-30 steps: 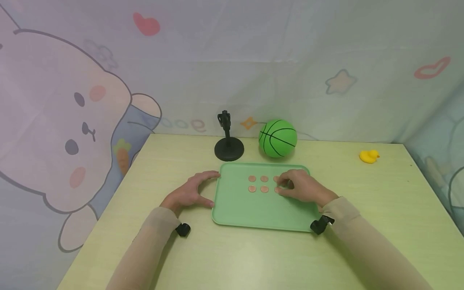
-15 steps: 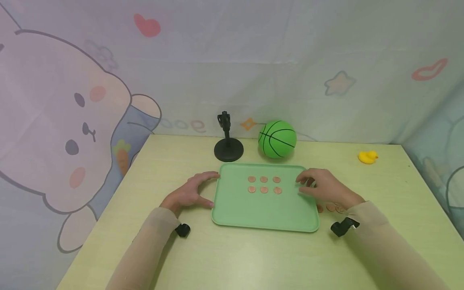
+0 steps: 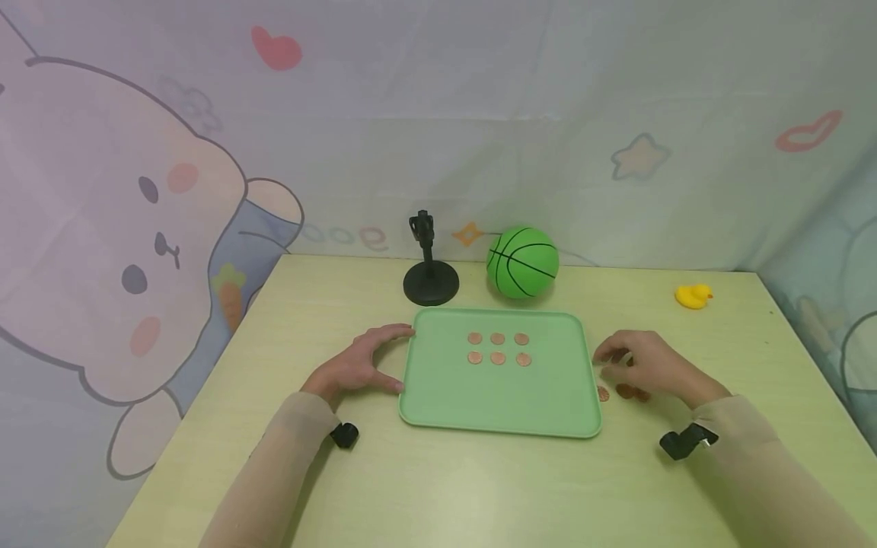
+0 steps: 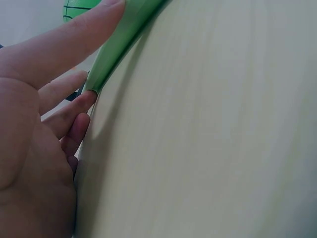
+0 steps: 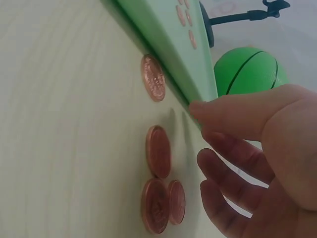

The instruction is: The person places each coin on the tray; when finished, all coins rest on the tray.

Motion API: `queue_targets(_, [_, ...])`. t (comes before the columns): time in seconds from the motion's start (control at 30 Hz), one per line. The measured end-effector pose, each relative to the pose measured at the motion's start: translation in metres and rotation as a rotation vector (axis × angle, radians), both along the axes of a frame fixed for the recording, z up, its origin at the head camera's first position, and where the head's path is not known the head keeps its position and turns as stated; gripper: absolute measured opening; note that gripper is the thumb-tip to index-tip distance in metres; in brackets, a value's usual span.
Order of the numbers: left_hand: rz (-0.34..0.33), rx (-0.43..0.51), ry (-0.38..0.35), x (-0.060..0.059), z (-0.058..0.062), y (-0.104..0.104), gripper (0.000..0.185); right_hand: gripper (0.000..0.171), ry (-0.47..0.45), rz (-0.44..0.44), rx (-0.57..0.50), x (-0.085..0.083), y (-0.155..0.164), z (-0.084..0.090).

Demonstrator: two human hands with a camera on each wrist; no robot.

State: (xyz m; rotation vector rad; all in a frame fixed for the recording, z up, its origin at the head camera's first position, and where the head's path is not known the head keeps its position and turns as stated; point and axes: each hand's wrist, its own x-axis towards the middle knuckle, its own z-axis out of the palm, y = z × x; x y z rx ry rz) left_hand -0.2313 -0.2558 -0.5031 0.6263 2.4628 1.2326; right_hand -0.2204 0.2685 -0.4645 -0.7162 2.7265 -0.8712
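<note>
Copper-coloured coins (image 3: 498, 358) lie flat in two rows of three on a light green tray (image 3: 445, 403). At the tray's left side my left hand (image 3: 352, 369) is spread, thumb and fingertips touching the rim; the left wrist view shows the fingers (image 4: 64, 111) against the green edge. My right hand (image 3: 651, 367) hovers just off the tray's right edge, fingers loosely bent, with nothing visible in its grasp. Near it, a loose coin (image 5: 153, 79) lies beside the rim, and more coins (image 5: 158, 151) lie on the table close together, partly hidden by the hand in the head view.
Behind the tray stand a black stand with a round base (image 3: 430, 283) and a green ball with black lines (image 3: 523, 262). A yellow toy duck (image 3: 693, 296) sits at the back right of the pale wooden table (image 3: 479, 487). A printed cloth (image 3: 384, 137) hangs behind.
My right hand has moved right, from the right-hand coins on the tray to beyond the tray's edge, uncovering those coins. The left hand keeps its place at the rim.
</note>
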Motion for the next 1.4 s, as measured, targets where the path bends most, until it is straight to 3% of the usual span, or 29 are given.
queue_targets(0.17, [-0.003,0.002,0.006,-0.0004,0.0001,0.0004,0.100,0.017,-0.074,0.036,-0.049,0.0060,0.0028,0.0001])
queue_targets(0.33, [-0.002,0.010,0.002,0.0003,0.0009,0.0008,0.100,0.015,-0.023,0.105,-0.039,0.0101,0.0042,-0.0018])
queue_targets(0.67, [0.016,0.012,-0.010,0.0017,0.0010,0.0000,0.101,0.021,-0.078,0.168,-0.045,0.0104,0.0024,-0.0043])
queue_targets(1.23, [0.006,0.004,-0.002,-0.0004,-0.0014,-0.0008,0.102,0.024,0.010,0.159,-0.023,0.0085,-0.0013,-0.0086])
queue_targets(1.4, [0.004,0.004,-0.003,-0.0006,-0.0017,-0.0007,0.102,0.018,-0.038,0.108,0.012,0.0051,0.0009,-0.0048])
